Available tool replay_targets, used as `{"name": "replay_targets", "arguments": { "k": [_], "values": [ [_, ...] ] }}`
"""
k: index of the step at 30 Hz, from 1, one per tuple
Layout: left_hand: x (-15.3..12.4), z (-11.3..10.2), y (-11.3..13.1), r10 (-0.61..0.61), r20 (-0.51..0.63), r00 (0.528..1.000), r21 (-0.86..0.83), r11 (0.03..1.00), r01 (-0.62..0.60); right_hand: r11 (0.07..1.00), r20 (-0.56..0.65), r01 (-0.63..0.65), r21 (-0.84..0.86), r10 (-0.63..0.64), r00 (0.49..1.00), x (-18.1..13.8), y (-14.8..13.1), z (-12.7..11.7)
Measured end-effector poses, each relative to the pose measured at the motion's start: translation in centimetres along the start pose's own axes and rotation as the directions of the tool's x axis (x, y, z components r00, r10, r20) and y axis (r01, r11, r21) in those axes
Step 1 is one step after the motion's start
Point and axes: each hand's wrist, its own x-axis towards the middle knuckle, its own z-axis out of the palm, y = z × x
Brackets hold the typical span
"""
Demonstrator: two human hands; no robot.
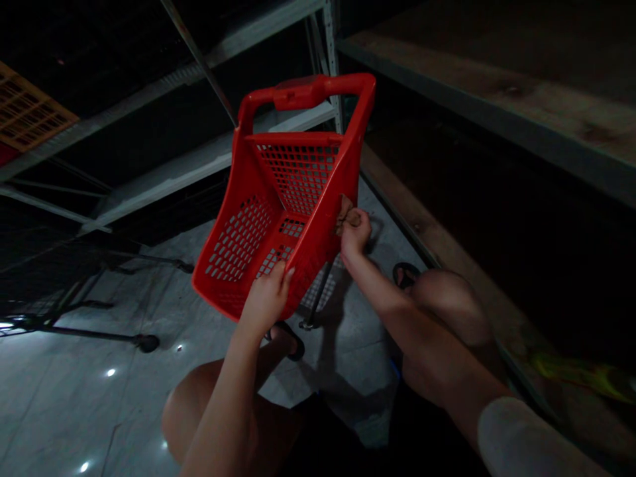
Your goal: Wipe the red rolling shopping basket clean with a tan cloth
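A red plastic shopping basket (pixel 278 205) with perforated walls and a red handle (pixel 308 89) at its far end stands tilted in front of me on a thin metal leg (pixel 315 298). My left hand (pixel 268 295) grips the near rim of the basket. At the basket's right outer wall my right hand (pixel 354 228) is closed on a small brownish piece (pixel 344 211), pinched in the fingers against the wall. I am crouched, with both bare knees below the basket.
Grey metal shelving (pixel 199 159) runs along the left and back. A wooden shelf board (pixel 497 86) lies to the right, with a lower board (pixel 447 252) beside my right knee. The floor (pixel 89 397) is glossy grey tile. An orange crate (pixel 24 112) sits upper left.
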Motion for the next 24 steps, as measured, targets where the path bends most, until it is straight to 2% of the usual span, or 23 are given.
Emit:
{"name": "replay_targets", "arguments": {
  "k": [4, 8, 10, 13, 15, 17, 18, 20, 22, 24],
  "values": [
    [-0.1, 0.0, 0.4, 0.004, -0.006, 1.0, -0.041, 0.999, -0.004, 0.999, -0.11, 0.047, -0.015, -0.048, 0.993, 2.5, 1.0, 0.7],
    [0.2, 0.5, 0.4, 0.041, -0.055, 0.998, -0.111, 0.993, -0.046, 0.988, -0.107, 0.134, -0.073, -0.141, 0.984, 0.4, 0.6, 0.3],
    [0.4, 0.8, 0.2, 0.083, -0.123, 0.989, -0.185, 0.977, -0.105, 0.977, -0.018, 0.184, -0.104, -0.187, 0.982, -2.3, -0.1, -0.5],
    [0.7, 1.1, -0.3, 0.176, -0.224, 0.959, -0.286, 0.928, -0.237, 0.966, 0.204, 0.233, -0.107, -0.208, 0.957, -7.5, -1.0, -2.2],
    [0.9, 1.1, -0.5, 0.203, -0.243, 0.949, -0.324, 0.905, -0.276, 0.973, 0.318, 0.212, -0.093, -0.172, 0.932, -10.2, -1.0, -3.1],
    [1.1, 1.0, -0.6, 0.193, -0.243, 0.951, -0.344, 0.899, -0.271, 0.985, 0.369, 0.151, -0.085, -0.11, 0.923, -11.0, -0.4, -3.3],
    [1.1, 0.9, -0.6, 0.185, -0.245, 0.952, -0.352, 0.898, -0.265, 0.991, 0.358, 0.108, -0.077, -0.073, 0.931, -10.5, 0.0, -3.2],
    [1.2, 0.8, -0.5, 0.174, -0.256, 0.951, -0.361, 0.895, -0.261, 0.999, 0.264, 0.01, -0.044, 0.002, 0.964, -7.8, 1.1, -2.6],
    [1.0, 0.8, -0.5, 0.169, -0.257, 0.951, -0.361, 0.896, -0.257, 0.998, 0.094, -0.059, -0.001, 0.059, 0.994, -3.6, 2.0, -1.9],
    [0.7, 0.8, -0.5, 0.164, -0.245, 0.956, -0.355, 0.902, -0.246, 0.998, -0.069, -0.062, -0.005, 0.062, 0.996, 0.6, 2.6, -1.2]
  ]
}}
